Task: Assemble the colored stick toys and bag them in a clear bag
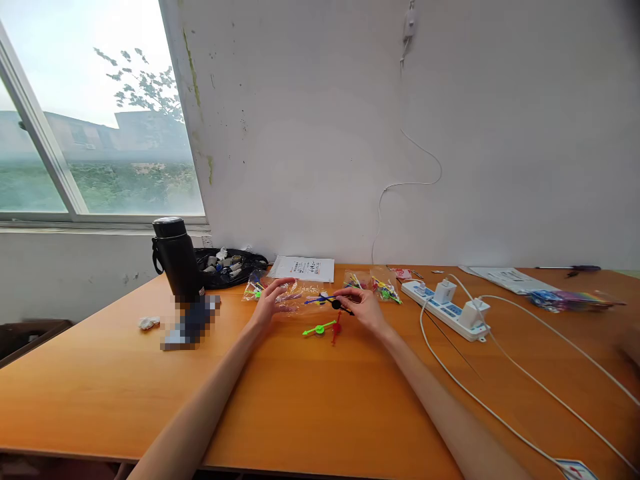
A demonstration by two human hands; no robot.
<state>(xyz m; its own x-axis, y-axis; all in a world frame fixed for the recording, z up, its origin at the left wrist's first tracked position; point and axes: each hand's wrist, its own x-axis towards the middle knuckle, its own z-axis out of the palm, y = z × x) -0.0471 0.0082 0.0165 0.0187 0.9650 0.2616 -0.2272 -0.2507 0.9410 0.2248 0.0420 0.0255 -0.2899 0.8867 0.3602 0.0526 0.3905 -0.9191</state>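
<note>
My right hand (364,308) pinches a black plastic spinner arrow (337,305) with a round middle. Close to it, at its left, a blue pointer (316,301) shows; whether I hold that one too is unclear. On the table below lie a green spinner arrow (320,329) and a red spinner arrow (337,327), side by side. My left hand (270,305) is open, fingers spread, beside a clear plastic bag (300,302). Behind that hand, a bag with green and yellow pieces (253,291) is partly covered.
Filled bags (386,288) lie beyond my right hand, near a white power strip (445,310) with trailing cables (505,363). A black flask (176,261), crumpled tissue (149,323) and black bag of rubbish (230,267) stand left. Papers (303,269) lie by the wall.
</note>
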